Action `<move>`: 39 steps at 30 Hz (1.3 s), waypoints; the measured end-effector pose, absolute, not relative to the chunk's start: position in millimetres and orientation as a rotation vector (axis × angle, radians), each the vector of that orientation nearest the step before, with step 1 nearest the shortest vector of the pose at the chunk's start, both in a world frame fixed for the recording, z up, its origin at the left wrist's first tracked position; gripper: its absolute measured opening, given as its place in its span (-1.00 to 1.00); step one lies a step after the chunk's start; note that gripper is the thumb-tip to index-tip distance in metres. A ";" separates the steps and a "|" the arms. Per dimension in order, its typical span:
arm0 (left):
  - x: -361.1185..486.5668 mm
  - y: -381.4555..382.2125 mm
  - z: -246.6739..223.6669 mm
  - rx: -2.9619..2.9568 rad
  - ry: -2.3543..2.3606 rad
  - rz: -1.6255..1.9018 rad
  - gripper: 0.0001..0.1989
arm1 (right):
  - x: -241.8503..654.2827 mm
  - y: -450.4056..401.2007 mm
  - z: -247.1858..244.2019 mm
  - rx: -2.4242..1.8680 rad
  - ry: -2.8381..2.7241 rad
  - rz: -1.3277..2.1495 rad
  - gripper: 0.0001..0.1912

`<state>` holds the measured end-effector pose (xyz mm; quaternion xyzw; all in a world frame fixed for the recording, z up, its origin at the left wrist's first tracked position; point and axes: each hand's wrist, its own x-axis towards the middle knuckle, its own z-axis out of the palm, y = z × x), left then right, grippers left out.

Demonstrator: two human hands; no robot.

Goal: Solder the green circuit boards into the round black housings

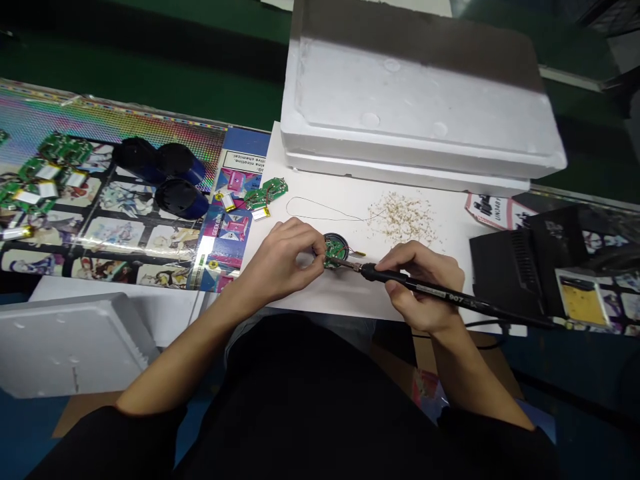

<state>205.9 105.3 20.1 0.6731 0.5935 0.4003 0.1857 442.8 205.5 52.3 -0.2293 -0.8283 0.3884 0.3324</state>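
My right hand [425, 283] is wrapped round the black handle of a soldering iron [413, 283]. The iron's metal tip reaches left to a green circuit board [336, 249] set in a round black housing on the white work surface. At the board's left edge, my left hand [290, 257] has thumb and forefinger pinched together; what lies between those fingertips is hidden. A small dark part on thin wires [358, 253] sticks out to the right of the housing. Behind the board runs a loop of thin reddish wire [325, 210].
Two stacked white foam trays [420, 100] stand behind the work surface. Several dark blue cups [183, 190] and circuit boards with batteries [47, 177] lie left. Yellowish crumbs [403, 217] are scattered behind my right hand. A black box [505, 267] and yellow sponge [583, 303] sit right.
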 end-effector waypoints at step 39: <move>201.0 105.7 28.3 1.965 1.650 1.047 -0.91 | 414.1 166.1 3.1 -0.659 -2.093 0.769 -0.64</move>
